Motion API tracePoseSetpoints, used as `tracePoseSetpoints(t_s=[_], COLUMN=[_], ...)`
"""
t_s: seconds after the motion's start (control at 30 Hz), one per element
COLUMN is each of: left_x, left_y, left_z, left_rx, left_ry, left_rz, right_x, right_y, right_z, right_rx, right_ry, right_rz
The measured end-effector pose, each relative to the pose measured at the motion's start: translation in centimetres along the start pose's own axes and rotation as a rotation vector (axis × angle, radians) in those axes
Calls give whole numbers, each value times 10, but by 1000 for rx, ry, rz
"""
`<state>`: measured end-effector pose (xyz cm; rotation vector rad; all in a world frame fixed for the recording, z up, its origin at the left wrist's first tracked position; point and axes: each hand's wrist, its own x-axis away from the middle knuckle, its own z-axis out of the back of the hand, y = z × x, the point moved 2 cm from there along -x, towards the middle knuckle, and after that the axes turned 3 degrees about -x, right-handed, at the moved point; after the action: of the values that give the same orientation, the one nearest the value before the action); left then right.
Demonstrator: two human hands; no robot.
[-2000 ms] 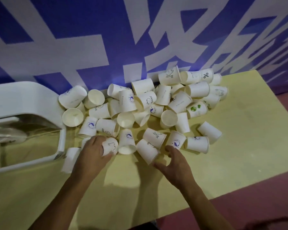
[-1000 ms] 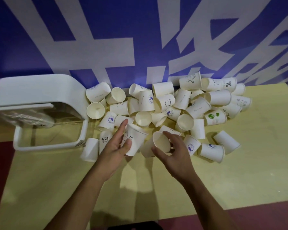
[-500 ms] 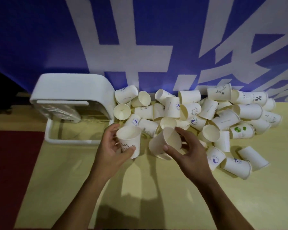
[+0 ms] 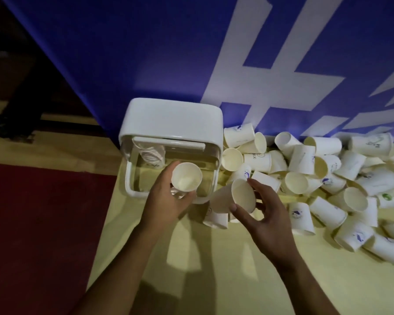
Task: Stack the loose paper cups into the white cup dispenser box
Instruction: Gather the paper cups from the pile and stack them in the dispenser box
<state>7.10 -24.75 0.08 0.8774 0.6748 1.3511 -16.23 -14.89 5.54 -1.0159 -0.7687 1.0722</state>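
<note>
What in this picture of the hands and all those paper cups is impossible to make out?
Head view only:
- White cup dispenser box: the stack inside is blurred behind the clear front; its count is unreadable.
- Upright paper cup in the left hand: fingers hide its print.
- Pile of loose paper cups: cut off by the right edge.

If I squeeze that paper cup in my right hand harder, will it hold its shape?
Probably not. The white paper cup in the right hand looks thin-walled and empty, so it likely dents. It seems light, pinched by fingertips alone.
</note>
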Motion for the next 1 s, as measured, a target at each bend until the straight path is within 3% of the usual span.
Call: tracePoseSetpoints(t_s=[0.3, 0.63, 1.0], left_x=[-42, -44, -26], left_y=[-18, -24, -35], left_z=[-30, -34, -9], left_rx=[-185, -150, 19], left_ry=[-180, -299, -337], left_rz=[7, 122, 156], right_x=[10, 5, -32], right_y=[7, 13, -15], right_z=[2, 11, -59], right_rx=[40, 84, 155], right_ry=[79, 79, -13], right_rz=[-64, -60, 182])
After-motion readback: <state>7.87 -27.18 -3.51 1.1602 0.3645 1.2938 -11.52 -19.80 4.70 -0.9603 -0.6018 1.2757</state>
